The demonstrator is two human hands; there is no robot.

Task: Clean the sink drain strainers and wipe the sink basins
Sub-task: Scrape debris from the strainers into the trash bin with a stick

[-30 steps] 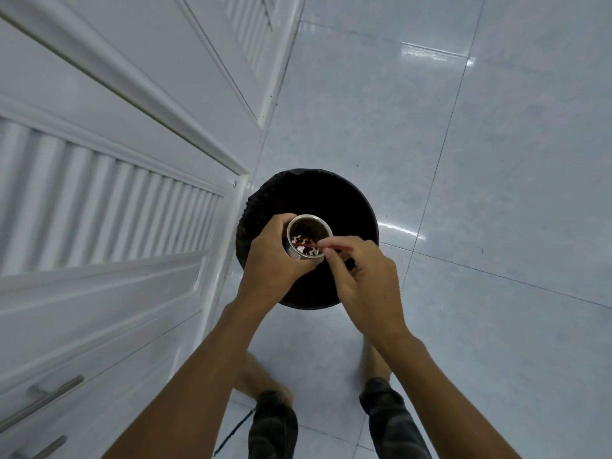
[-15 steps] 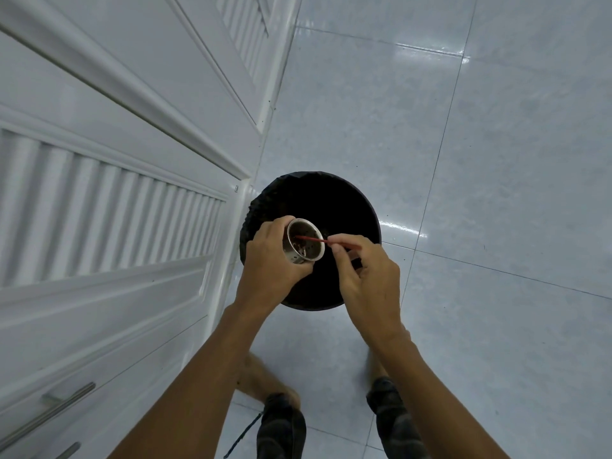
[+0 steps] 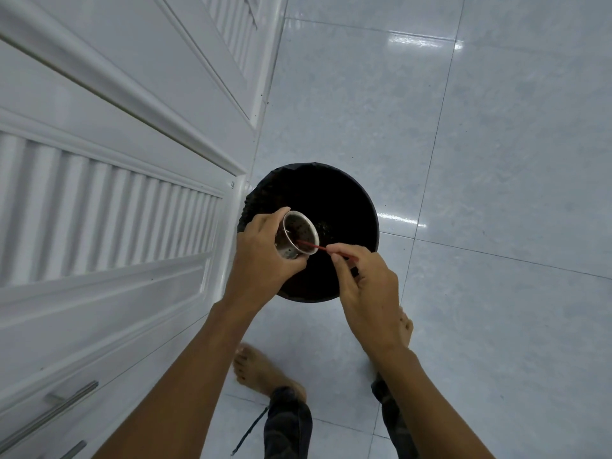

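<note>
A: What room do I have around the hands?

B: I see the black round bin (image 3: pixel 334 193) standing on the floor (image 3: pixel 496 160), its left rim just beside the corner of the white cabinet (image 3: pixel 116 200); that side is tight; to the right and beyond the bin the floor lies open, glossy pale tiles with thin grout lines. Two bare feet stand at the near edge of the floor, close below the bin.

A: And the strainer?

B: The strainer (image 3: pixel 296 238) is over the bin's mouth, tilted with its opening toward the right; it is a small metal cup, shiny, perforated on the side wall, dark specks inside. My left hand (image 3: pixel 265 260) is clenched round its body; fingers wrapped on the wall, thumb along the rim.

A: The right?

B: My right hand (image 3: pixel 367 286) pinches a thin red stick (image 3: pixel 313 245) between thumb and fingers; its tip reaches inside the cup. The cabinet doors are smooth painted panels, one ribbed with slats; metal bar handles (image 3: pixel 49 415) show low left.
</note>
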